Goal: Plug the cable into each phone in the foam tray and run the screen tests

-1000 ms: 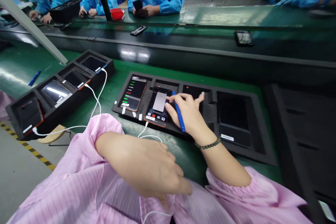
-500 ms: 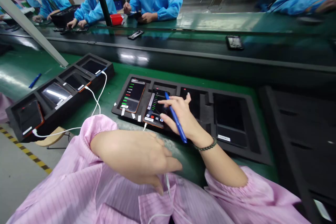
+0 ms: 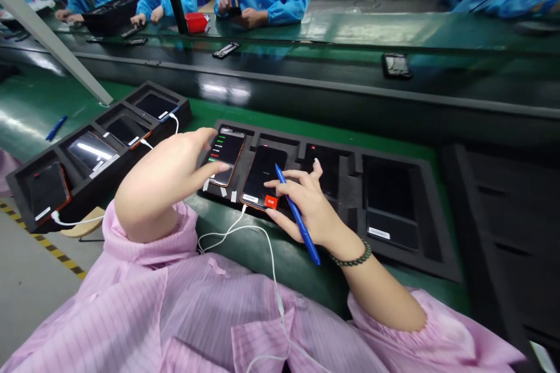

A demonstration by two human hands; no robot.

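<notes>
My left hand (image 3: 175,172) reaches over the leftmost smartphone (image 3: 228,151) in the black foam tray (image 3: 437,210). Its thumb lies across the lower screen and its fingers sit at the left edge, thumb and fingers apart; contact is hard to tell. Lines of coloured text show on that screen. In my right hand (image 3: 312,204) is a blue pen (image 3: 301,221), and its fingers hover at the second smartphone (image 3: 262,172), whose dark screen has a red square near the bottom. A white charging cable (image 3: 244,208) plugs into that phone. Two more dark phones lie farther right, the nearer partly hidden by my fingers.
Another foam tray (image 3: 87,186) with several phones and white cables stands at the left, near a second blue pen (image 3: 56,128). Beyond runs a dark conveyor (image 3: 306,73) carrying phone parts. Co-workers in blue sit across it. A slanted grey post (image 3: 56,41) rises at the left.
My left hand has moved from in front of my body up to the leftmost phone. The second phone's screen went from icons and text to dark with a red square. My right hand keeps the pen.
</notes>
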